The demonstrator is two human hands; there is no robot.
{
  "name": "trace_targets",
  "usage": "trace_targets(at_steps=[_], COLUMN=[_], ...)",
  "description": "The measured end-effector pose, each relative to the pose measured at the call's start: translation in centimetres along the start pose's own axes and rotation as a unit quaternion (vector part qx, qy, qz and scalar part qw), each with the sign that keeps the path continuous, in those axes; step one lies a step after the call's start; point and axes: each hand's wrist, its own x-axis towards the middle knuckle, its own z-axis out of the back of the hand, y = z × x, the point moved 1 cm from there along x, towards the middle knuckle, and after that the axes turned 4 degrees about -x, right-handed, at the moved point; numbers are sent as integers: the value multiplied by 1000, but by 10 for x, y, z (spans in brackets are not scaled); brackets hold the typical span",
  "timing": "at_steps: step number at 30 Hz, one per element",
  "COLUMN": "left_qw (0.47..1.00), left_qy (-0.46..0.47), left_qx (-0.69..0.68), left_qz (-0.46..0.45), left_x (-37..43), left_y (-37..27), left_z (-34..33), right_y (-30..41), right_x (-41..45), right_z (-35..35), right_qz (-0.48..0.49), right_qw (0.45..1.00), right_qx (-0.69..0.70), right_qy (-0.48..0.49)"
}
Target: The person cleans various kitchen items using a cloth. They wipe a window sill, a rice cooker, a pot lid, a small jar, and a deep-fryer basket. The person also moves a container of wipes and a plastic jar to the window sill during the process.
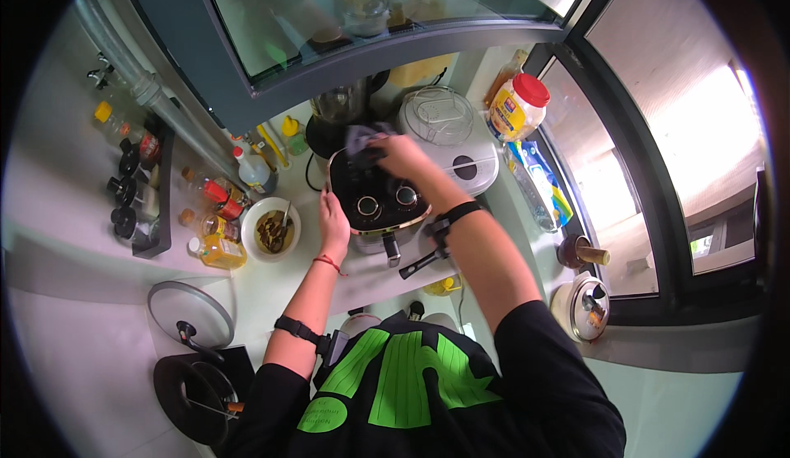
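Note:
A black air fryer (387, 209) with two round dials and a front handle stands on the white counter before me. My left hand (334, 226) rests flat against its left side, fingers pointing away from me. My right hand (398, 157) grips a dark grey cloth (364, 141) and presses it on the fryer's top near the back. Part of the cloth is hidden under my fingers. Below my right wrist, a black-handled utensil or pan handle (422, 264) juts out, its other end hidden by my arm.
Left of the fryer sits a white bowl (248, 231) of brown food with a spoon. Bottles (223, 254) line the left wall. Behind are a blender (336, 109) and a white appliance (481, 165). An open window frame (395, 57) overhangs the counter. A red-lidded jar (517, 109) stands right.

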Motion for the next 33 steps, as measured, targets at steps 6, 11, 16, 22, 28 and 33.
trace_targets(at_steps=[6,11,16,22,28,33], left_qw=[999,999,1000,999,999,997], left_qy=[16,21,-6,-30,-36,7], left_qx=[-22,2,8,-8,26,26], left_qz=[23,41,0,38,-15,-73], left_x=[-1,-4,7,-14,3,17], left_y=[3,-1,19,-21,16,36], left_z=[-1,4,6,-16,3,14], right_y=[-56,4,41,62,97,103], right_x=[-69,-142,-176,-189,-178,-163], right_z=[13,15,-11,-38,-62,-55], right_qz=[-24,-151,-135,-80,56,19], right_qw=[999,979,974,986,983,994], right_qx=[20,111,76,-56,-92,-58], right_qy=[-42,-80,-163,-139,-149,-93])
